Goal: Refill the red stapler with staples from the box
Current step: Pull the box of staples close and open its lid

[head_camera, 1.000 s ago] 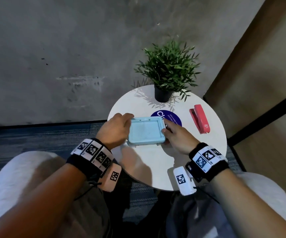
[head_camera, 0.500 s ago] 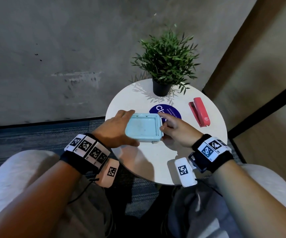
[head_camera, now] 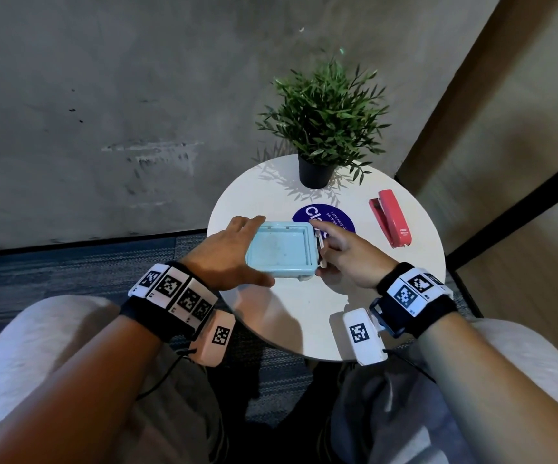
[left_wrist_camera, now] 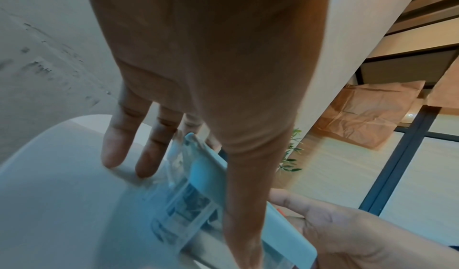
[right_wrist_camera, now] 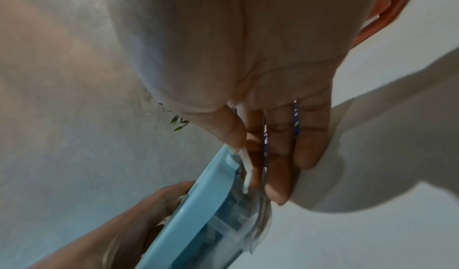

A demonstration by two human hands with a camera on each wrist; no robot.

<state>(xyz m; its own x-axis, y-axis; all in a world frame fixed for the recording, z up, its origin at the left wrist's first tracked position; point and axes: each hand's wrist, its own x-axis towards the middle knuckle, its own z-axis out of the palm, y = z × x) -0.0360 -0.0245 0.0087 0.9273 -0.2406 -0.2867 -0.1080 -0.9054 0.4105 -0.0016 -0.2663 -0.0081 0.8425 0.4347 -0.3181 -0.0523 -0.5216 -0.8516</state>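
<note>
- Box (head_camera: 279,251): light blue lid on a clear base, lying on the round white bench (head_camera: 304,316) between both hands. The wrist views show printed packets through the clear wall; their contents cannot be read.
- Left hand (head_camera: 224,259): grips the left side of the box. The thumb runs along the near edge, and the index finger reaches over the far left corner. In the left wrist view two fingers (left_wrist_camera: 146,155) rest tip-down on the bench just beside the box.
- Right hand (head_camera: 348,259): works at the right end of the box. The thumb presses on the lid corner and the fingers (right_wrist_camera: 275,155) curl round the white latch (head_camera: 319,244), which stands out from the box end.
- Lid: on the box. The right wrist view shows a narrow gap under its right end; whether the latch is fully released cannot be told.
- Stapler (head_camera: 392,218): red, lying on the right part of the bench, well apart from the box and untouched by either hand. Its top arm is swung open beside the base.
- Sticker (head_camera: 331,217): round, blue, on the bench, partly covered by the box and the right hand.
- Plant (head_camera: 324,118): in a black pot at the far edge of the bench.
</note>
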